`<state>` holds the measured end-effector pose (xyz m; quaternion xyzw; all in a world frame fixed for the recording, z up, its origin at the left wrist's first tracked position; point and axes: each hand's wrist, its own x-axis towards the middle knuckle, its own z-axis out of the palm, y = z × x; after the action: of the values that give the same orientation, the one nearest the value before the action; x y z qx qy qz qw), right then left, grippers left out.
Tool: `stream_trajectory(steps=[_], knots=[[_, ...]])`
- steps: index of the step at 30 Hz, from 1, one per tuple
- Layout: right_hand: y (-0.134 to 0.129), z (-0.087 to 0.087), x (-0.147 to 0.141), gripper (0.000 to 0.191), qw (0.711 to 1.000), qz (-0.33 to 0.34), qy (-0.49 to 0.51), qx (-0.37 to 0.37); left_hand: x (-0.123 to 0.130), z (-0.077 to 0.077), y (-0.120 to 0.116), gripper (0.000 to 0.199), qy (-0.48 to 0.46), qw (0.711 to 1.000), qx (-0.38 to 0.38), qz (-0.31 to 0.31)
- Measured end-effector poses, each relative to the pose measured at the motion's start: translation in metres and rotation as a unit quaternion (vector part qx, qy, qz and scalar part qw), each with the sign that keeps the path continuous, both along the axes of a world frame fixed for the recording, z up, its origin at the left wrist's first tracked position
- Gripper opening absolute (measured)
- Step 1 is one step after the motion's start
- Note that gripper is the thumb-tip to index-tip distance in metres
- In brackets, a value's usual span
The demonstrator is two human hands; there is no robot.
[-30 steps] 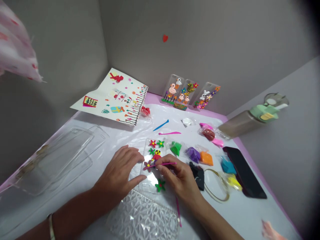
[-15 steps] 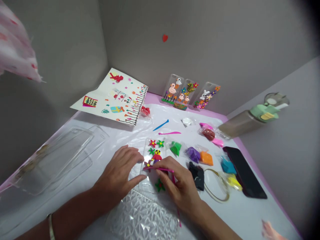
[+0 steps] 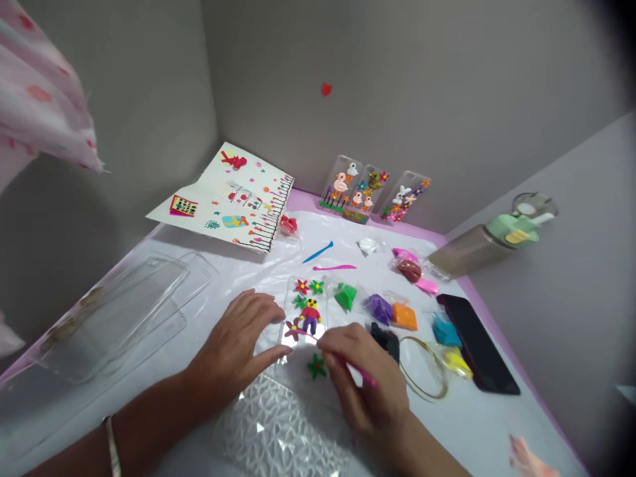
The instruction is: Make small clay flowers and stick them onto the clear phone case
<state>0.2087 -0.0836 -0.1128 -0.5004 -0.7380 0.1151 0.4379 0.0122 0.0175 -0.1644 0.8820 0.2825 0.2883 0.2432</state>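
Observation:
A clear phone case (image 3: 293, 364) lies in front of me, bearing clay flowers and a small clay figure (image 3: 311, 317) in a red top and purple trousers. My right hand (image 3: 368, 377) pinches a thin pink modelling tool (image 3: 309, 334), whose tip meets the brown clay flower (image 3: 293, 329) on the case. Below it sits a green clay flower (image 3: 317, 366). My left hand (image 3: 243, 338) rests at the case's left edge, fingers spread and thumb stretched toward it, gripping nothing. Under the case's near end is a textured clear sheet or block (image 3: 278, 430).
Bagged clay lumps, among them green (image 3: 345, 296), purple (image 3: 380, 309) and orange (image 3: 405, 317), lie to the right, near a bangle (image 3: 442, 391) and a phone (image 3: 479, 344). A bottle (image 3: 477, 248) stands behind. Clear cases (image 3: 114, 311) lie left; decorated cases (image 3: 355, 189) lean on the wall.
My right hand has shifted right and slightly down, uncovering the clay figure's legs, and the pink tool is now angled differently. My left hand stays nearly in place. The view has tilted slightly.

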Motion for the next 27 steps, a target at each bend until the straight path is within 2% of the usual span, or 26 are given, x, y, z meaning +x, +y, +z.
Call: stream_trajectory(steps=[3,5,7,10,13,16,19,21,23,27], knots=[[0.004,0.004,-0.001,0.016,0.983,-0.069,0.154,-0.066,-0.002,0.01,-0.001,0.019,-0.057,0.998,0.017,0.015],[0.006,0.007,-0.002,0.01,0.951,-0.074,0.274,-0.119,-0.003,0.02,-0.005,0.014,-0.097,0.995,0.01,0.013],[0.006,0.013,-0.004,0.01,0.911,-0.053,0.377,-0.158,-0.003,0.032,-0.012,0.014,-0.118,0.992,-0.047,0.008],[0.001,0.025,-0.01,0.013,0.868,-0.016,0.462,-0.184,0.0,0.05,-0.025,0.02,-0.124,0.973,-0.196,0.017],[-0.011,0.038,-0.018,0.015,0.861,0.001,0.475,-0.181,0.001,0.069,-0.036,0.018,-0.125,0.951,-0.283,0.004],[-0.025,0.046,-0.024,0.016,0.873,0.006,0.459,-0.163,-0.002,0.085,-0.045,0.025,-0.12,0.949,-0.291,-0.01],[-0.038,0.045,-0.024,0.019,0.874,0.011,0.462,-0.153,-0.007,0.095,-0.057,0.03,-0.115,0.947,-0.3,-0.028],[-0.049,0.042,-0.022,0.023,0.868,0.0,0.474,-0.149,-0.011,0.095,-0.07,0.033,-0.114,0.944,-0.308,-0.036],[-0.063,0.038,-0.022,0.024,0.869,-0.023,0.472,-0.146,-0.015,0.089,-0.086,0.035,-0.116,0.942,-0.313,-0.037],[-0.106,0.024,-0.034,0.028,0.902,-0.081,0.402,-0.132,-0.026,0.06,-0.121,0.034,-0.123,0.929,-0.348,-0.011]])
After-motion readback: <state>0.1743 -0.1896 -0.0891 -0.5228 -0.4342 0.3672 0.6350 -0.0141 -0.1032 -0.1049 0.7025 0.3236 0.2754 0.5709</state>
